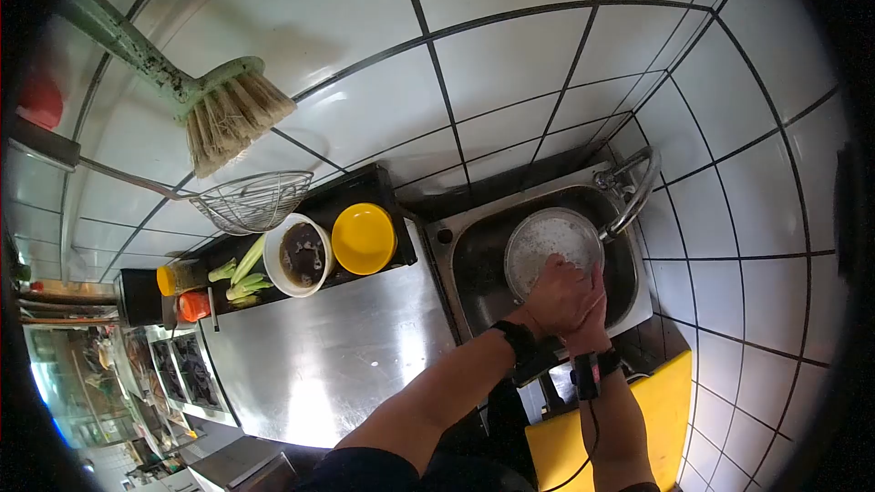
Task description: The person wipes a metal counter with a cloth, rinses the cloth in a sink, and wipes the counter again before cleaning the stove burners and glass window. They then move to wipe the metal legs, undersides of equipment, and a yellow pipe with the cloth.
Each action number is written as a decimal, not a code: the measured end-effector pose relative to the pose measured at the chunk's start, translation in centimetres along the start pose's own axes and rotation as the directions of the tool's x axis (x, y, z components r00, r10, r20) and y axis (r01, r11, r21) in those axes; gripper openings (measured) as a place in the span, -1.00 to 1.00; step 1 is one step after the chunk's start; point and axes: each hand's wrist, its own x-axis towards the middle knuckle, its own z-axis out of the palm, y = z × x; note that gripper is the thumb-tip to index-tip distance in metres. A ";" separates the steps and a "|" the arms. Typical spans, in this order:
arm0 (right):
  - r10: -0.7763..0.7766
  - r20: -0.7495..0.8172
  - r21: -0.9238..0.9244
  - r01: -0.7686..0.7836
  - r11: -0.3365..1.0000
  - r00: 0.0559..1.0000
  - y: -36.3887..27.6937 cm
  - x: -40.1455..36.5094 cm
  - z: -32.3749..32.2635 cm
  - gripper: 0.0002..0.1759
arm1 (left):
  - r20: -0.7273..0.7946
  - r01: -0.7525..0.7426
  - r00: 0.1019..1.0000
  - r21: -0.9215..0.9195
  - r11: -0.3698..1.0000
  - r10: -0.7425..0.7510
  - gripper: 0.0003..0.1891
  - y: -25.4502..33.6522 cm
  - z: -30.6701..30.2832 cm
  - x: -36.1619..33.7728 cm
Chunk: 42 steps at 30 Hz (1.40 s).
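Over a round pan (531,235) of whitish, foamy-looking liquid in the sink, my two hands are pressed together. My left hand (554,296) lies closed across the other, its fingers curled against it. Mostly covered by it, my right hand (589,317) has fingers that are largely hidden. Whether anything small is between the palms does not show. A curved metal faucet (640,199) reaches over the pan's right rim. A dark band circles my left wrist, and a black device with a cable sits on my right one.
A steel counter (314,360) lies left of the sink (470,296). Behind it stand a yellow bowl (364,238), a white bowl of dark liquid (282,266) and green vegetables (246,273). A brush (232,114) and a wire strainer (255,203) hang above. A yellow board (656,405) stands at lower right.
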 end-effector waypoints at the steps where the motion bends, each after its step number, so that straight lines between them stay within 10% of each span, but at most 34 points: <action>1: -0.057 -0.220 -0.103 0.035 0.994 0.974 0.1 -0.2 0.9 -0.10 | 0.044 0.046 0.998 -0.183 0.982 -0.038 -0.77 0.1 -0.4 0.3; 4: -0.012 0.007 0.077 0.011 0.997 1.000 -0.1 1.0 -3.6 -0.16 | 0.095 -0.002 0.995 0.140 0.990 -0.011 -0.77 0.4 0.4 -0.1; 8: -0.098 -0.029 0.036 0.099 0.994 0.995 -0.1 2.6 -8.5 -0.24 | 0.088 0.063 0.994 0.000 0.998 -0.063 -0.77 1.0 1.2 0.2; 11: -0.161 -0.048 0.010 0.161 0.987 0.986 -0.2 2.9 -8.3 -0.30 | -0.211 0.523 0.835 0.017 0.852 -0.509 -0.75 3.2 1.7 0.9; 13: -0.165 -0.080 -0.001 0.165 0.986 0.983 -0.4 2.4 -6.8 -0.31 | -0.005 0.099 0.995 -0.223 0.970 -0.103 -0.75 0.2 1.6 -0.2; 42: -0.157 -0.205 -0.100 0.139 0.985 0.966 2.4 0.7 -4.5 -0.48 | 0.039 0.224 0.974 -0.313 0.923 -0.223 -0.70 2.7 -1.7 -0.5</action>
